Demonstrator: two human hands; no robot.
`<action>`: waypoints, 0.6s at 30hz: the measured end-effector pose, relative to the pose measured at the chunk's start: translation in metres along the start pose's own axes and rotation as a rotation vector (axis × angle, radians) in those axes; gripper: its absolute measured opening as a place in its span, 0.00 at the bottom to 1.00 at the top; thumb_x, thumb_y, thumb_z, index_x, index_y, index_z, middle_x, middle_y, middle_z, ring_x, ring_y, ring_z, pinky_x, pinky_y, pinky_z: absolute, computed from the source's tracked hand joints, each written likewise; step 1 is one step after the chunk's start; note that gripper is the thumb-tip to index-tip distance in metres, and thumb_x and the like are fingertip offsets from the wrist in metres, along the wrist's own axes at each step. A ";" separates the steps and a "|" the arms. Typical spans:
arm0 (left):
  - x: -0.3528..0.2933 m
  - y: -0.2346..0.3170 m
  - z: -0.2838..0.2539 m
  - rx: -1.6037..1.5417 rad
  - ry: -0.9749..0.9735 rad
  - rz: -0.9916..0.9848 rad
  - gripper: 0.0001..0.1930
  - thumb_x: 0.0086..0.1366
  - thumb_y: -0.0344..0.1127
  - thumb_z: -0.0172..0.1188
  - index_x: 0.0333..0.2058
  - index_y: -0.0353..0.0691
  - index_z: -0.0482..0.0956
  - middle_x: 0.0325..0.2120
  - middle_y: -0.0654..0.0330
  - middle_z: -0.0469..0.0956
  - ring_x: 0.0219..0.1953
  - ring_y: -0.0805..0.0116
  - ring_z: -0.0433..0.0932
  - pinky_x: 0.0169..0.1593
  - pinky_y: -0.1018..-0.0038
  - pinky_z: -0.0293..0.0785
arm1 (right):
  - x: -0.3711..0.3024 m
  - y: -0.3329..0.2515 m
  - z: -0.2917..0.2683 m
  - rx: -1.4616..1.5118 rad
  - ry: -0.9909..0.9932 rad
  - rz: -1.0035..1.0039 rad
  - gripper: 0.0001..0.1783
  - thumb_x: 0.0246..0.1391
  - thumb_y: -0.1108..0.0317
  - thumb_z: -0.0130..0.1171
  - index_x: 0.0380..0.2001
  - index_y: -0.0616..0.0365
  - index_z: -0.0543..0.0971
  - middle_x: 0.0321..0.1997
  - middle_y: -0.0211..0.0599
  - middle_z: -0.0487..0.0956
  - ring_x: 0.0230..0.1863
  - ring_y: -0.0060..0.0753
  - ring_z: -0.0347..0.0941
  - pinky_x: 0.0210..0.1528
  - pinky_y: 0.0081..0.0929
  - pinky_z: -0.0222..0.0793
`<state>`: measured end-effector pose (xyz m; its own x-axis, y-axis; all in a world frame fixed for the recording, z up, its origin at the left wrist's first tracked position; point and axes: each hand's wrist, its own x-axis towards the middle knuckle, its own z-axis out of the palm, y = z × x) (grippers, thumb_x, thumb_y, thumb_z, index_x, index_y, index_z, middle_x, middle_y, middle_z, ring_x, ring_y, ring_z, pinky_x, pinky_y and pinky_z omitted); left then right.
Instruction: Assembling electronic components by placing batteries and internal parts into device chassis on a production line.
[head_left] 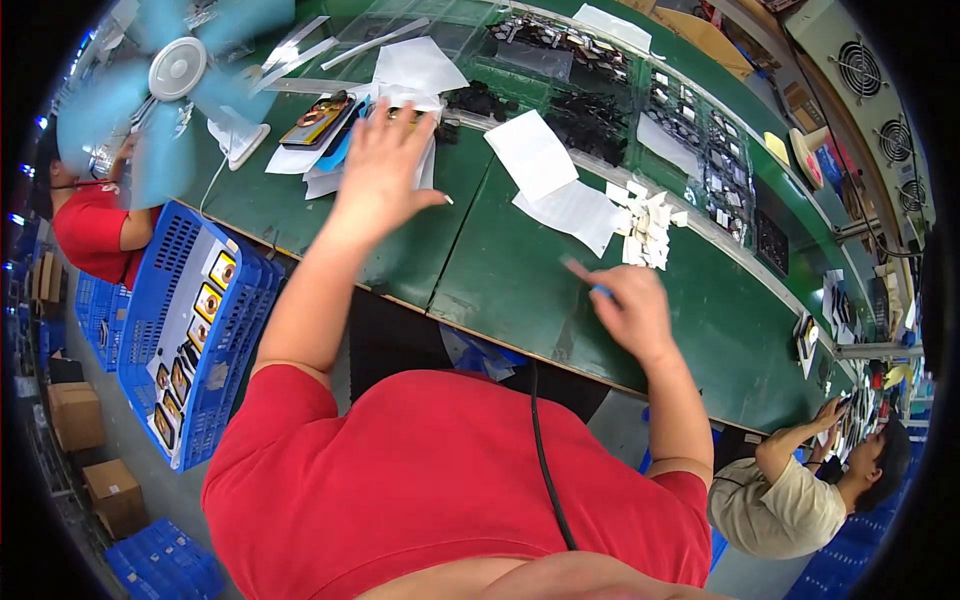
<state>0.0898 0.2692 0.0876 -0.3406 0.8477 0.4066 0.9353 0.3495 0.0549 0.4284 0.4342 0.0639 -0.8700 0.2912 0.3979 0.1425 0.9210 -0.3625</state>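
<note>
My left hand reaches over a stack at the left of the green table, fingers spread and stretched out. Under and beside it lie white paper sheets, a blue flat piece and phone-like devices with yellow edges. A small white spot shows at the thumb tip; I cannot tell what it is. Over the table's front part, my right hand is closed round a slim tool with a blue handle. The tool's thin end is smeared by motion. Past it sits a heap of small white pieces.
Two white sheets lie mid-table. Behind are clear-covered trays of small dark parts. A blue-bladed fan spins at far left, above a blue crate of yellow-edged devices. Co-workers sit left and right. A black cable hangs before me.
</note>
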 end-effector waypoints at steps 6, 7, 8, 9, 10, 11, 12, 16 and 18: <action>0.004 -0.069 0.003 0.125 -0.151 0.059 0.31 0.58 0.45 0.67 0.60 0.47 0.74 0.56 0.59 0.78 0.62 0.54 0.72 0.68 0.49 0.58 | -0.011 0.113 -0.039 -0.324 0.106 0.681 0.16 0.51 0.69 0.65 0.45 0.56 0.82 0.41 0.44 0.81 0.41 0.49 0.78 0.45 0.41 0.73; 0.010 -0.069 0.001 0.082 -0.182 0.073 0.29 0.59 0.46 0.67 0.59 0.47 0.75 0.54 0.58 0.79 0.60 0.54 0.74 0.67 0.50 0.59 | -0.011 0.112 -0.037 -0.450 0.107 0.630 0.19 0.50 0.69 0.66 0.47 0.57 0.81 0.45 0.45 0.80 0.45 0.50 0.77 0.47 0.42 0.73; 0.015 -0.070 -0.001 0.038 -0.212 0.085 0.28 0.59 0.46 0.66 0.58 0.47 0.76 0.52 0.57 0.80 0.57 0.55 0.76 0.67 0.51 0.61 | -0.012 0.111 -0.037 -0.575 0.105 0.576 0.21 0.49 0.68 0.66 0.49 0.57 0.80 0.49 0.45 0.79 0.49 0.52 0.77 0.49 0.43 0.73; 0.017 -0.074 0.003 0.038 -0.211 0.103 0.29 0.59 0.46 0.66 0.58 0.47 0.76 0.50 0.56 0.81 0.54 0.56 0.77 0.65 0.51 0.63 | -0.010 0.108 -0.034 -0.529 0.113 0.556 0.23 0.49 0.68 0.67 0.51 0.57 0.79 0.52 0.45 0.78 0.51 0.52 0.76 0.51 0.44 0.73; 0.015 -0.076 0.002 0.021 -0.179 0.139 0.29 0.58 0.46 0.66 0.58 0.47 0.76 0.51 0.57 0.81 0.54 0.56 0.77 0.65 0.50 0.63 | 0.003 0.094 -0.029 -0.477 0.120 0.522 0.25 0.49 0.68 0.67 0.52 0.57 0.78 0.54 0.46 0.77 0.53 0.53 0.75 0.52 0.44 0.73; 0.014 -0.076 0.001 -0.002 -0.145 0.179 0.29 0.58 0.46 0.67 0.58 0.48 0.76 0.51 0.57 0.81 0.54 0.56 0.78 0.65 0.50 0.63 | 0.011 0.083 -0.025 -0.453 0.156 0.433 0.25 0.48 0.67 0.67 0.52 0.57 0.78 0.53 0.45 0.77 0.53 0.52 0.75 0.53 0.43 0.72; 0.012 -0.076 0.000 0.047 -0.127 0.201 0.29 0.58 0.45 0.67 0.58 0.48 0.76 0.51 0.57 0.81 0.54 0.57 0.78 0.66 0.50 0.63 | 0.021 0.073 -0.021 -0.402 0.152 0.384 0.24 0.48 0.67 0.67 0.51 0.57 0.79 0.53 0.45 0.77 0.53 0.52 0.75 0.54 0.43 0.72; 0.018 -0.082 0.005 0.068 -0.137 0.262 0.29 0.58 0.45 0.67 0.58 0.48 0.76 0.51 0.57 0.81 0.54 0.59 0.78 0.66 0.49 0.62 | 0.052 0.042 -0.002 -0.209 0.064 0.240 0.21 0.48 0.65 0.68 0.47 0.56 0.81 0.52 0.43 0.78 0.53 0.49 0.75 0.56 0.43 0.69; 0.017 -0.082 0.007 0.107 -0.099 0.319 0.27 0.59 0.43 0.67 0.57 0.46 0.76 0.51 0.57 0.81 0.53 0.60 0.79 0.66 0.50 0.63 | 0.067 0.030 0.007 -0.206 0.044 0.145 0.20 0.50 0.64 0.67 0.47 0.55 0.81 0.51 0.41 0.78 0.54 0.47 0.75 0.57 0.41 0.69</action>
<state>0.0062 0.2578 0.0838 -0.0449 0.9539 0.2968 0.9826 0.0957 -0.1589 0.3713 0.4791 0.0739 -0.8126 0.4308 0.3925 0.3612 0.9008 -0.2411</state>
